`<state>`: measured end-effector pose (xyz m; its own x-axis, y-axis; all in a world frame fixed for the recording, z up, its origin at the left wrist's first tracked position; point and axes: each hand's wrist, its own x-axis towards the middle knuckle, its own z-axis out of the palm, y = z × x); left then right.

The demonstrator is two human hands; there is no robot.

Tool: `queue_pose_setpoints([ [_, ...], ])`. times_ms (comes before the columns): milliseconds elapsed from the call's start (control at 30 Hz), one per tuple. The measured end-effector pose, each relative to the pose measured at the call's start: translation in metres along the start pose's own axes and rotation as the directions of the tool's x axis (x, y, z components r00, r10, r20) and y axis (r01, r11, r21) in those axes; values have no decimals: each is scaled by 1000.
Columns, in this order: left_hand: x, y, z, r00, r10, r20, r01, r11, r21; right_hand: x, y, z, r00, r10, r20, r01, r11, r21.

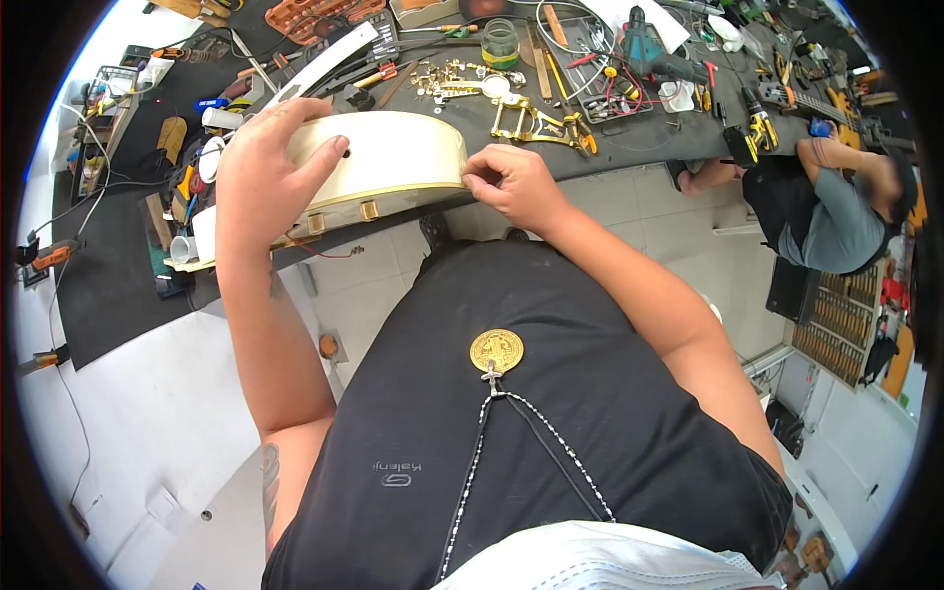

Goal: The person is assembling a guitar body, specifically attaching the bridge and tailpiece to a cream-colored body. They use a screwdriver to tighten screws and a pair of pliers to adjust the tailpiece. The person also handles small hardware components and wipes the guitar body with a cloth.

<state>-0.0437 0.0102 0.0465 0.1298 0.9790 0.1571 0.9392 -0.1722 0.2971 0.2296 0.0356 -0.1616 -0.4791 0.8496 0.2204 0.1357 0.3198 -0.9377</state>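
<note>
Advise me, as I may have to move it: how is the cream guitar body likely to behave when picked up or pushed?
The cream guitar body looks smooth and shiny, so it may be slippery. Its evenly curved side suggests a stiff shell that probably won't flop. The loose red wire hanging below could snag.

At 11 o'clock, along the near edge of the workbench (pixel 108 300): guitar body (pixel 398 152). At 12, farther back: jar (pixel 500 45). At 1: tailpiece (pixel 539 125), with power drill (pixel 641 47) beyond. At 2: second drill (pixel 758 130). At 9: cup (pixel 183 250).
</note>
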Motion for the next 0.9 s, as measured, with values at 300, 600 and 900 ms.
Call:
queue_pose_setpoints([
  [300,1,-1,1,1000,9,-7,-9,1000,-8,-2,-1,-1,982,-186,-29,181,974,-138],
  [600,2,-3,1,1000,11,-5,-11,1000,-5,-1,-2,4,983,-174,-62,162,973,-164],
  [900,3,-1,0,1000,-3,13,3,1000,-19,-4,10,6,998,54,-16,-53,996,66],
])
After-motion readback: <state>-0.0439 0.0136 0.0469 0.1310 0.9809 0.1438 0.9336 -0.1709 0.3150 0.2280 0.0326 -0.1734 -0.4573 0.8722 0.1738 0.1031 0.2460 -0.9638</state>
